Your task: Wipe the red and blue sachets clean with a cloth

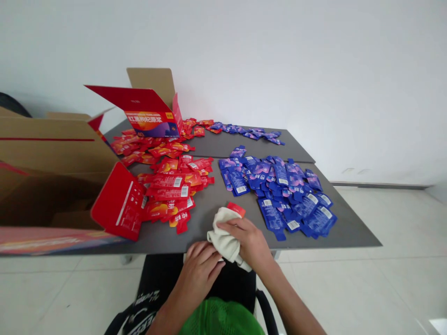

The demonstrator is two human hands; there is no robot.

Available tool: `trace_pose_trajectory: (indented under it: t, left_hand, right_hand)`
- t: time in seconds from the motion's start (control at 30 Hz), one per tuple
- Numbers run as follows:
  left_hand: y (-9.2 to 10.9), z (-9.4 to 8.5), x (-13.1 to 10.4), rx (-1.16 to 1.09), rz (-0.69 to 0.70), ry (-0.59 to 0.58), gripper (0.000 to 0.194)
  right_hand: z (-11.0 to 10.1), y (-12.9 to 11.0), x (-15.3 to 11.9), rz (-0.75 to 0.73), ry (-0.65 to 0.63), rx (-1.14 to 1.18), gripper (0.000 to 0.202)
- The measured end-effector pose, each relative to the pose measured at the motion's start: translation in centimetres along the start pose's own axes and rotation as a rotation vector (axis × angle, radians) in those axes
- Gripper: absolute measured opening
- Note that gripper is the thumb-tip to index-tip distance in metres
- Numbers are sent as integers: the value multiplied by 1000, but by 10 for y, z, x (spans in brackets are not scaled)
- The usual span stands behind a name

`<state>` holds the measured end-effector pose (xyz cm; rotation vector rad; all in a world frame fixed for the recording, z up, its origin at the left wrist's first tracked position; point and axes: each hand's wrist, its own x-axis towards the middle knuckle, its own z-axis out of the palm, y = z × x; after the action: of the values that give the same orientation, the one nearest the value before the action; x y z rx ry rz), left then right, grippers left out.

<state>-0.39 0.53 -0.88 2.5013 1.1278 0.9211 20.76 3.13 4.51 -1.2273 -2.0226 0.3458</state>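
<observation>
My right hand (249,237) is closed on a crumpled off-white cloth (225,235) at the table's front edge. Just beyond the cloth, the end of a red sachet (236,209) sticks out; the rest of it is covered. Beside it, my left hand (204,265) is closed at the table edge with its fingers curled down. Bits of white show at its sides, but what its fingers hold is hidden. To the left spreads a pile of red sachets (171,186), and to the right a pile of blue sachets (275,181).
A large open carton (45,158) stands at the left with a red flap (120,204) folded out. Behind the red pile is an open red printed box (152,121). Smaller blue sachets (254,132) lie along the back of the grey table (335,228), near the white wall.
</observation>
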Motion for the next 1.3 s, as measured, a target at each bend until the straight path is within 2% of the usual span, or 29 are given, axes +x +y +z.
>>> trace_pose_trajectory:
  t: [0.07,0.13,0.23,0.3,0.4,0.47,0.57,0.67,0.77,0.83,0.9,1.0,1.1,1.17,1.3]
  left_hand:
    - [1,-1,2,-15,-12,1,23]
    - [2,-2,3,-31,-4,1,33]
    - [2,-3,3,-27,-2,-2,38]
    - [2,-3,2,-24,-7,-3,39]
    - [1,0,1,-38,-8,5,40]
    - [0,2,0,-48,-16,16,37]
    - [1,3,0,-48,-47,31,24]
    - [2,3,1,-56,-49,30,27]
    - [2,2,2,-67,-37,36,38]
    - [3,2,2,-63,-43,45,37]
    - [3,2,2,-58,-52,39,37]
    - [3,2,2,-64,-48,29,34]
    - [3,3,2,-66,-69,59,24]
    - [3,3,2,-61,-81,62,24]
    - [3,1,3,-54,-57,29,35]
  right_hand:
    - [9,6,6,-13,-97,-86,50]
    - [8,20,15,18,-102,-151,52]
    - [-6,43,33,73,-79,-247,52]
    - [-18,49,42,97,-56,-284,50]
    - [-26,33,39,83,19,-273,49]
    - [-21,14,26,31,43,-205,51]
    - [-4,-4,6,-31,-118,-121,51]
    - [7,8,6,10,-182,-108,49]
    - [0,35,24,82,-108,-172,50]
    - [-9,47,36,113,-63,-220,50]
    - [-17,44,38,121,-13,-238,48]
    - [-16,20,22,70,51,-174,49]
    - [-3,-1,2,-13,-82,-75,50]
    - [5,1,0,-6,-151,-51,49]
    - [-1,34,24,105,-82,-148,49]
